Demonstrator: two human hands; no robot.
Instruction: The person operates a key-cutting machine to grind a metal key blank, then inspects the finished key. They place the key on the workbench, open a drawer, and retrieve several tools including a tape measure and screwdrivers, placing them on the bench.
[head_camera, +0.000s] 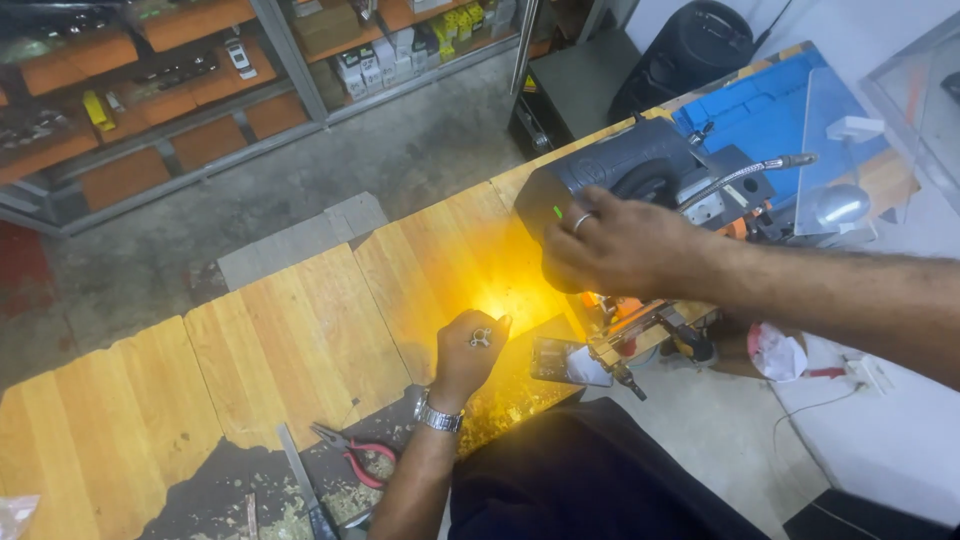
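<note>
At seven o'clock on the wooden bench (280, 340), red-handled pliers (352, 458) and a metal file (300, 480) lie among brass filings. Toward six o'clock, the left hand (468, 352) is fisted, fingers clamped on a small metal key piece (481, 337). At two o'clock, the right hand (615, 245) lies flat, fingers spread, on the dark key-cutting machine (620, 175), beside its gooseneck lamp (760, 170).

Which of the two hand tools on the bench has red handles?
The pliers with red grips, lying left of the wristwatch arm; the flat grey metal file beside them has none.
</note>
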